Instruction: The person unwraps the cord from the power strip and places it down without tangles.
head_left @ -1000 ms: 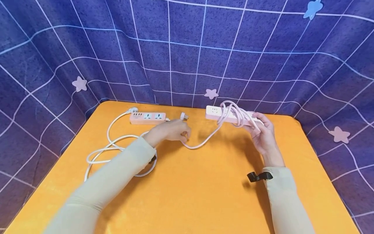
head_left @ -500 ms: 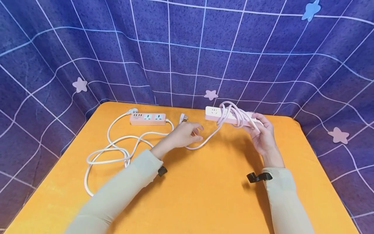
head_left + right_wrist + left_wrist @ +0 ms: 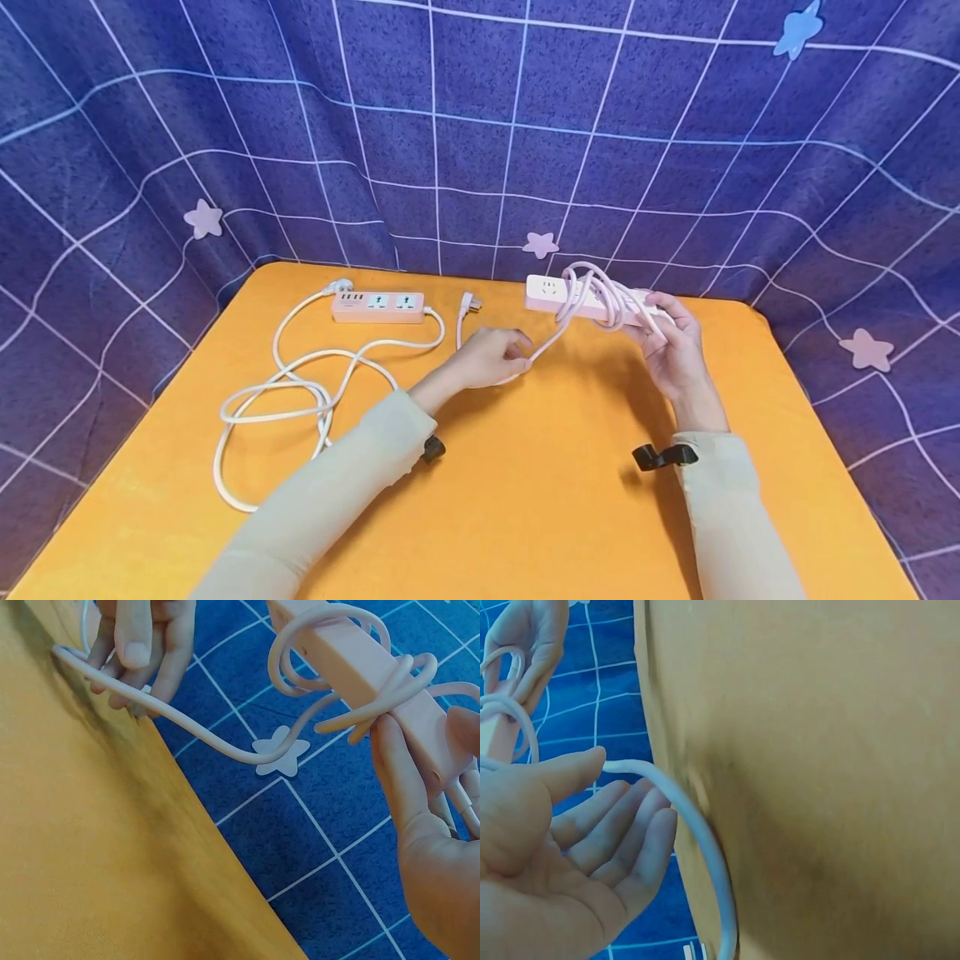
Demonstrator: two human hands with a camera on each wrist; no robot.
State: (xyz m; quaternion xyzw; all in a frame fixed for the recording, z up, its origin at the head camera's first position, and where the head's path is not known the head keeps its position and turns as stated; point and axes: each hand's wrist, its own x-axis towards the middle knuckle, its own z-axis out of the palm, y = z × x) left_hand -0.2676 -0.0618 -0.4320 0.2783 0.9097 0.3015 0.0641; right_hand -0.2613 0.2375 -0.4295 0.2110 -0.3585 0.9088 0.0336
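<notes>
In the head view my right hand [image 3: 675, 354] grips one end of a pink power strip [image 3: 547, 288], held up above the table. Its pale cord [image 3: 202, 739] is wound in several loops around the strip's middle. A free length runs to my left hand [image 3: 491, 357]. The left wrist view shows that hand's thumb spread from its loosely bent fingers [image 3: 649, 847], with the cord [image 3: 705, 840] passing beside the fingertips. In the right wrist view the cord crosses in front of those fingers, below the thumb tip. The cord's plug [image 3: 469, 302] lies on the table behind the left hand.
A second power strip [image 3: 378, 307], pink with white sockets, lies at the back left. Its white cord [image 3: 277, 385] spreads in loose loops toward the left forearm, and its plug [image 3: 341, 286] rests beside it. A blue gridded curtain [image 3: 480, 150] stands behind the orange table [image 3: 555, 500].
My left hand has moved right along the cord, from near the plug toward the held strip, its fingers loosening on the way. The right hand and its power strip stay almost still.
</notes>
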